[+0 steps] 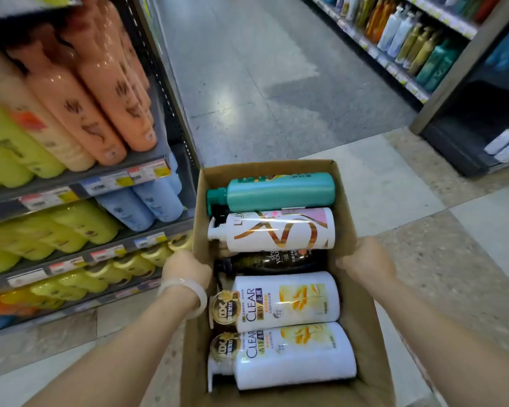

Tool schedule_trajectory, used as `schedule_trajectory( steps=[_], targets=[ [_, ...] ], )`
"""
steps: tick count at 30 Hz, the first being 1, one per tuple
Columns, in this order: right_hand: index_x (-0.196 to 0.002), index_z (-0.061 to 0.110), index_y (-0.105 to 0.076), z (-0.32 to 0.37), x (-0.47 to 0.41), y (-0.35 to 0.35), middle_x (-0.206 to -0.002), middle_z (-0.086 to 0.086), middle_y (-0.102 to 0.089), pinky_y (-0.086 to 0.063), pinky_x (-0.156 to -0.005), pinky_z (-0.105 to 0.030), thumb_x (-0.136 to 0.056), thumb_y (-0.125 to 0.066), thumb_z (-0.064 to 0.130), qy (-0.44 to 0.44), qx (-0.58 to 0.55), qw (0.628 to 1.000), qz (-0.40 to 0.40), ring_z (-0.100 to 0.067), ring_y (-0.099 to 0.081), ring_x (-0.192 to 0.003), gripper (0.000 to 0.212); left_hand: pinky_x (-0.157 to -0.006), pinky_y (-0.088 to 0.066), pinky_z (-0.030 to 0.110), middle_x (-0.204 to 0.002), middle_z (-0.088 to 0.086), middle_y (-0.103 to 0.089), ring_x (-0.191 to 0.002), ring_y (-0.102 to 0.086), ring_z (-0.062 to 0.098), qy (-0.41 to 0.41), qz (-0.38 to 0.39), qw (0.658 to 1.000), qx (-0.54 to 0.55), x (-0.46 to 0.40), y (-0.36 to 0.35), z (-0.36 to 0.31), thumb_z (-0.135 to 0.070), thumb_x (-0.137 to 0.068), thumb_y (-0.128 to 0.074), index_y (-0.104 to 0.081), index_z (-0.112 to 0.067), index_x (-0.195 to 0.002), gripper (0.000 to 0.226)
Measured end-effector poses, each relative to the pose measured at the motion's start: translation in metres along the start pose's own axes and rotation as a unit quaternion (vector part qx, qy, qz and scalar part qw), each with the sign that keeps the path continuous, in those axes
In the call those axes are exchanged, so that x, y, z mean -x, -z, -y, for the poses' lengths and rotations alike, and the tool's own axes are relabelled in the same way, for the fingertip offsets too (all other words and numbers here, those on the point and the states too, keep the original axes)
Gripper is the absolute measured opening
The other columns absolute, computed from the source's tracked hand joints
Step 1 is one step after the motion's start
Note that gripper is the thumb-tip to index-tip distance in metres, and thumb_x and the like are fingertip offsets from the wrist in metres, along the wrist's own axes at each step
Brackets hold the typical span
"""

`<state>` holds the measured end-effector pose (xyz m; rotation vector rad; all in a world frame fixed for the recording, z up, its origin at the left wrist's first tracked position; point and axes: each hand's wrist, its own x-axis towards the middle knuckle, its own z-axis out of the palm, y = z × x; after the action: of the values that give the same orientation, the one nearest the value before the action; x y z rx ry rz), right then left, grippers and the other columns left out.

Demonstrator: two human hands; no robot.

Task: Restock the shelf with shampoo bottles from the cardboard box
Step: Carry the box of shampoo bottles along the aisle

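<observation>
Both hands grip the cardboard box (362, 295), left hand (187, 270) and right hand (365, 261) clamped on opposite walls. Between them inside: two CLEAR bottles (288, 301) nearest me, a dark one, then LUX (276, 230), teal farthest. Shelf (80, 177) sits left of the box.

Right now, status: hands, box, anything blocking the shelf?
Left hand and right hand both gripping the cardboard box walls. Five bottles visible lying inside, none pulled. Shelf at left, fully faced; nothing blocking.
</observation>
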<state>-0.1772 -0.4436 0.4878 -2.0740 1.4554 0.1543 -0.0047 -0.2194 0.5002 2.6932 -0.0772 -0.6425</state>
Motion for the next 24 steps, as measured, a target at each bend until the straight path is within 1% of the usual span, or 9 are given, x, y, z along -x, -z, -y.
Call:
schedule_trajectory(
  steps=[3,6,9,11,13,16,17,20,24],
  targets=[
    [-0.064,0.008,-0.047,0.011,-0.009,0.053,-0.073,-0.010,-0.056,-0.027,-0.044,-0.023,-0.073,-0.065,0.009,-0.002,0.003,0.999,-0.032,-0.029,-0.054,-0.070,0.020,-0.060,-0.044,0.030,-0.076,0.015,-0.061,-0.071,-0.057,0.032,-0.032,-0.005,0.999,0.005,0.008,0.024,-0.049,-0.007,-0.079,-0.057,-0.061,-0.004,-0.078,0.005],
    [-0.065,0.010,-0.045,0.023,-0.024,0.098,-0.076,-0.009,-0.055,-0.029,-0.046,-0.024,-0.073,-0.065,0.008,-0.008,0.010,0.999,-0.044,-0.028,-0.053,-0.072,0.021,-0.059,-0.042,0.030,-0.077,0.013,-0.059,-0.071,-0.055,0.031,-0.056,0.001,0.998,0.004,0.006,0.043,-0.095,-0.008,-0.080,-0.056,-0.060,-0.004,-0.082,0.006],
    [-0.080,0.009,-0.050,0.041,-0.047,0.132,-0.083,-0.008,-0.055,-0.039,-0.057,-0.029,-0.074,-0.066,0.011,-0.020,0.018,0.998,-0.053,-0.027,-0.054,-0.076,0.017,-0.051,-0.039,0.027,-0.076,0.013,-0.060,-0.068,-0.055,0.029,-0.068,0.008,0.997,0.019,-0.008,0.055,-0.139,-0.007,-0.080,-0.057,-0.062,-0.002,-0.085,0.008],
    [-0.086,0.010,-0.051,0.053,-0.069,0.150,-0.087,-0.008,-0.056,-0.044,-0.061,-0.031,-0.076,-0.067,0.012,-0.035,0.018,0.998,-0.049,-0.026,-0.055,-0.079,0.019,-0.045,-0.034,0.025,-0.070,0.008,-0.057,-0.064,-0.052,0.024,-0.077,0.009,0.997,0.023,-0.023,0.060,-0.167,-0.006,-0.080,-0.058,-0.059,-0.004,-0.081,0.002],
    [-0.092,0.010,-0.052,0.069,-0.095,0.162,-0.089,-0.007,-0.055,-0.048,-0.065,-0.033,-0.076,-0.067,0.013,-0.047,0.028,0.997,-0.046,-0.026,-0.058,-0.085,0.023,-0.047,-0.036,0.025,-0.065,0.004,-0.053,-0.060,-0.051,0.019,-0.079,0.015,0.996,0.032,-0.044,0.063,-0.195,-0.005,-0.081,-0.058,-0.053,-0.009,-0.072,0.011],
    [-0.097,0.011,-0.052,0.100,-0.143,0.179,-0.096,-0.008,-0.056,-0.052,-0.076,-0.034,-0.077,-0.067,0.015,-0.064,0.031,0.997,-0.040,-0.027,-0.061,-0.096,0.026,-0.048,-0.039,0.025,-0.075,0.011,-0.061,-0.067,-0.059,0.024,-0.067,0.027,0.997,0.019,-0.088,0.070,-0.240,-0.006,-0.081,-0.058,-0.059,-0.005,-0.080,0.002],
    [-0.099,0.011,-0.052,0.110,-0.160,0.184,-0.100,-0.009,-0.057,-0.051,-0.077,-0.034,-0.077,-0.067,0.015,-0.069,0.033,0.997,-0.031,-0.027,-0.061,-0.098,0.027,-0.046,-0.038,0.025,-0.075,0.011,-0.061,-0.067,-0.059,0.025,-0.064,0.030,0.997,0.015,-0.103,0.072,-0.255,-0.006,-0.081,-0.058,-0.060,-0.003,-0.079,0.004],
    [-0.102,0.011,-0.053,0.143,-0.215,0.199,-0.108,-0.010,-0.060,-0.050,-0.078,-0.033,-0.077,-0.066,0.016,-0.080,0.028,0.996,-0.022,-0.026,-0.061,-0.100,0.029,-0.045,-0.036,0.025,-0.063,0.008,-0.052,-0.059,-0.053,0.022,-0.065,0.028,0.997,0.001,-0.149,0.082,-0.303,-0.005,-0.083,-0.054,-0.049,-0.007,-0.064,0.020],
    [-0.098,0.008,-0.054,0.190,-0.292,0.218,-0.098,-0.008,-0.058,-0.051,-0.075,-0.033,-0.078,-0.066,0.017,-0.073,0.017,0.997,-0.020,-0.026,-0.061,-0.099,0.024,-0.051,-0.039,0.027,-0.064,0.007,-0.049,-0.064,-0.053,0.025,-0.061,0.017,0.998,-0.016,-0.216,0.101,-0.370,-0.005,-0.083,-0.054,-0.044,-0.009,-0.063,0.023]
  ],
)
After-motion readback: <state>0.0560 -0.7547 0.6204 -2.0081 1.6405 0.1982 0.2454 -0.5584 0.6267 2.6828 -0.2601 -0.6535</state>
